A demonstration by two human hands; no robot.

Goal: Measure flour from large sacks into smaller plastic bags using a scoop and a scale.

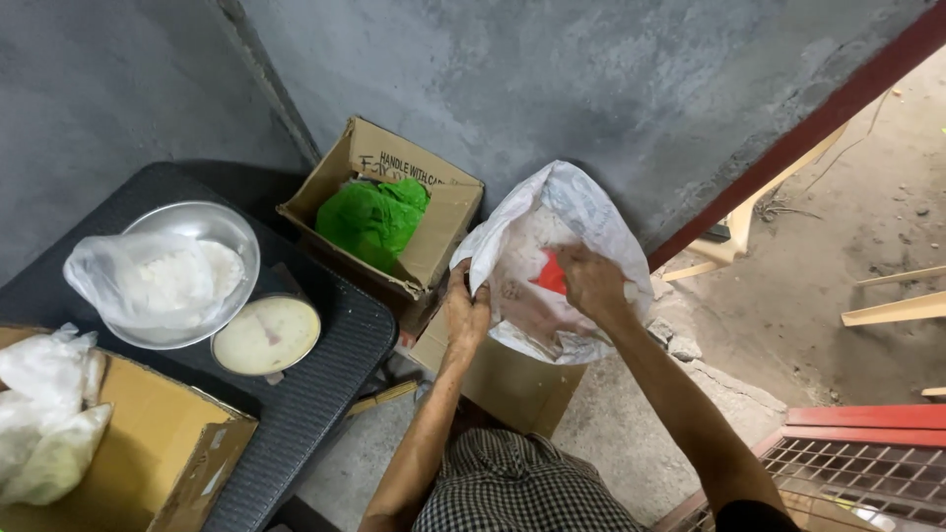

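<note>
Sack is sitting on a brown box, just right of the black desk, and both hands are working at its mouth. Left hand is pinching the near rim, grip closed on the sack. Right hand is reaching inside, fingers curled beside a red scoop; whether that grip is closed on it, I cannot tell. On the desk, a steel bowl is carrying a filled clear bag above a round scale. Behind the desk, another box is holding green plastic. Risk as I see it: if the left pinch slips, the rim folds in, and powder could spill onto the floor.
</note>
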